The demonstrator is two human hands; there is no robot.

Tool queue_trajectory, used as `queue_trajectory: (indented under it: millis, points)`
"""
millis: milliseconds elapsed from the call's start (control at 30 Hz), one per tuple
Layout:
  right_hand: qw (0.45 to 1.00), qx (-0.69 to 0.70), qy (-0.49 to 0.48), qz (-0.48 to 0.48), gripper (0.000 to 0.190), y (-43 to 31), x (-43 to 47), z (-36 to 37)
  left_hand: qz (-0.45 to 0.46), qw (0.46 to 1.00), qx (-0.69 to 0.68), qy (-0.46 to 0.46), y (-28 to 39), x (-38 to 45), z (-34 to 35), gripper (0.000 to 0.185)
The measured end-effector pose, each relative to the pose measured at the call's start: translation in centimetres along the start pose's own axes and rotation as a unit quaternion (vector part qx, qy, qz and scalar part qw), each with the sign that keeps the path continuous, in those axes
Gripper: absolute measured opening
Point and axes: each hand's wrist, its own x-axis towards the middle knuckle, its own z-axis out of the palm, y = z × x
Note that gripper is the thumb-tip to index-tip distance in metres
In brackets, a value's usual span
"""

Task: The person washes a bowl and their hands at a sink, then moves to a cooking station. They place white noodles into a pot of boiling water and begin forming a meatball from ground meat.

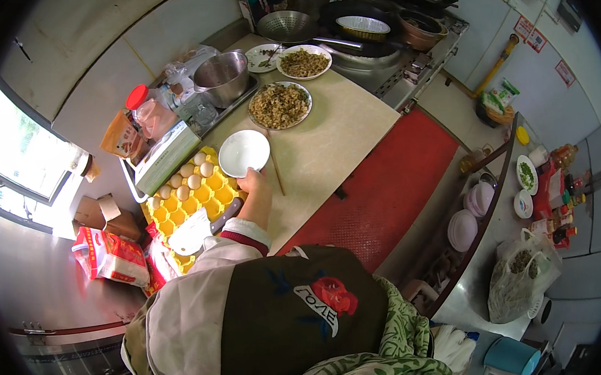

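Observation:
My left hand [255,184] grips the near rim of a white bowl [244,153], which holds no food that I can see. Beneath my forearm and left of it lies a yellow egg tray [207,195] with several eggs [194,181] at its far left side. A kitchen knife [195,231] rests on the tray, its dark handle beside my wrist. Just right of the bowl, what looks like a chopstick [278,178] lies on the counter. Beyond the bowl stands a plate of browned, chopped food [280,105]. My right hand is out of view.
Farther along the counter [347,110] are another food plate [304,63], a perforated strainer [286,27] and a stove [392,71]. A metal pot [223,77] and a long box [169,157] line the left side. A second counter [489,253] runs along the right.

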Motion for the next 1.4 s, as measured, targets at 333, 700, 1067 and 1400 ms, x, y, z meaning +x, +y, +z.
queue_trajectory:
  millis: [333, 700, 1067, 1400]
  points:
    - [0.999, 0.035, 0.001, 0.017, 0.024, 5.1, -1.7, -0.1, 0.100, 0.732, 0.614, -0.278, -0.9, -0.6, -3.4, 0.027]
    - [0.962, 0.228, 0.120, 0.092, 0.025, 22.4, -12.6, 5.9, -0.232, 0.634, 0.603, -0.424, -0.6, -6.8, -3.7, 0.023]
    - [0.871, 0.401, 0.156, 0.235, 0.027, 31.9, -25.3, 21.9, 0.053, -0.007, 0.356, -0.933, -7.7, -39.0, -7.9, 0.011]
    - [0.803, 0.510, 0.275, 0.138, 0.028, 34.4, -25.3, 20.1, 0.433, -0.230, 0.177, -0.853, -24.6, -55.5, -18.3, 0.022]
